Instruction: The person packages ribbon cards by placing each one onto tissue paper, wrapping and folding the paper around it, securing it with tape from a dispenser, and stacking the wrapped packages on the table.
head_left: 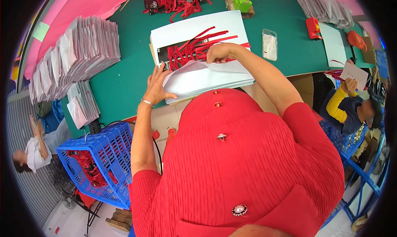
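Note:
A stack of white paper sheets [198, 26] lies on the table in front of me. On it rests a black printed card [162, 57] with several red ribbon straps [182, 55] spread out to the right. A thin white sheet [186, 77] is folded up over the card's near edge, its upper edge raised and wavy. My right hand [221, 52] is curled with its fingers closed on that edge, beside the ribbons. At the sheet's left end, my left hand [155, 86] has its fingers and thumb spread, touching the paper and the card's corner.
Piles of wrapped flat packets [84, 42] stand at the left. More red ribbons [175, 1], a green tape dispenser [240, 1], a clear case [269, 44] and a red dispenser [313, 28] lie farther off. A blue crate [99, 150] stands lower left. Co-workers sit at both sides.

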`<state>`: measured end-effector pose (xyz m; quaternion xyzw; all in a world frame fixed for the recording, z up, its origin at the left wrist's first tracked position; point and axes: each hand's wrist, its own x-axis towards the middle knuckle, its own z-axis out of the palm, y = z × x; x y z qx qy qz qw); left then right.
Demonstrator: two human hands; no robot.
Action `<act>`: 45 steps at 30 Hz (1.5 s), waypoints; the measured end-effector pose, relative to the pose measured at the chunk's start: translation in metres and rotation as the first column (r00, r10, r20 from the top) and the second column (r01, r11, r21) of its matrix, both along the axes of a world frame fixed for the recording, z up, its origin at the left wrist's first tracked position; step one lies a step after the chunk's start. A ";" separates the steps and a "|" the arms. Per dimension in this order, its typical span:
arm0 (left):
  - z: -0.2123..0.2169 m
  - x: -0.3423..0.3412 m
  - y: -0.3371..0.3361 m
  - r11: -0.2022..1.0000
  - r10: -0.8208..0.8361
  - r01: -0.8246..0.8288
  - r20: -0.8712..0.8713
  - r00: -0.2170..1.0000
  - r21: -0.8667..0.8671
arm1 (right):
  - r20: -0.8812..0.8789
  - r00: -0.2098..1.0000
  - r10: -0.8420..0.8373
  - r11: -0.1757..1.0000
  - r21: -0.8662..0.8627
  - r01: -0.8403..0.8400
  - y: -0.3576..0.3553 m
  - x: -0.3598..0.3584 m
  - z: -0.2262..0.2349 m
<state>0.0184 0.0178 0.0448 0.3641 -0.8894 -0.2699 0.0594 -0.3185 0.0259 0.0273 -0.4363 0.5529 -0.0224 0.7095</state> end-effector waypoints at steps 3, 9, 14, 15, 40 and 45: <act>-0.030 0.013 -0.011 0.982 0.087 -0.108 -0.137 0.987 -0.154 | -0.075 0.997 0.008 0.998 -0.055 -0.012 -0.006 0.007 0.008; -0.051 -0.007 -0.011 0.846 0.423 -0.513 -0.404 0.811 -0.144 | -0.057 0.980 -0.192 0.607 -0.791 0.073 0.064 -0.013 0.019; -0.057 -0.013 -0.021 0.801 0.557 -0.599 -0.361 0.748 -0.004 | -0.320 0.841 -0.437 0.562 -0.827 -0.023 0.089 -0.048 0.016; -0.057 -0.017 -0.023 0.796 0.564 -0.605 -0.379 0.734 0.013 | -0.230 0.840 -0.492 0.591 -0.796 0.128 0.089 -0.059 0.008; -0.065 -0.050 -0.017 0.622 0.612 -0.538 -0.075 0.787 -0.569 | -0.281 0.691 -0.666 -0.039 -0.912 -0.408 0.027 -0.001 0.022; -0.065 -0.051 -0.019 0.623 0.606 -0.514 -0.050 0.794 -0.590 | -0.439 0.844 -0.307 -0.110 -0.865 -0.490 -0.002 0.070 0.008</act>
